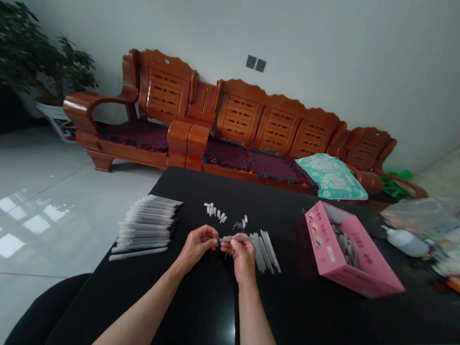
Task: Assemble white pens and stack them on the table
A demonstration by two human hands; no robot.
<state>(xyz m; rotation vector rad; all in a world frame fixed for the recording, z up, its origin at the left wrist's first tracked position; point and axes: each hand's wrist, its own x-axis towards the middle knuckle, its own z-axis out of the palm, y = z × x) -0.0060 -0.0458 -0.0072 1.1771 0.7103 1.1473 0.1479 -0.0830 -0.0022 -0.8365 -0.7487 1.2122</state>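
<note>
Over the black table (213, 302), my right hand (243, 255) is closed around a slim grey pen-like barrel (241, 239), which lies nearly level and points right. My left hand (199, 244) pinches its dark left end between thumb and fingers. Beyond the hands lie several small white cap-like pieces (216, 212) and a cluster of small dark or clear parts (239, 226). Just right of my right hand are several loose pale barrels (266, 252). A large stack of similar pale barrels with dark tips (147, 224) lies at the table's left.
A pink open box (360, 250) holding many grey barrels stands on the right. Past it are a plastic bag (420, 214), a white bottle (404, 241) and clutter. Behind the table runs a wooden bench (253, 116) with a turquoise cushion (332, 175). A potted plant (44, 70) is at far left.
</note>
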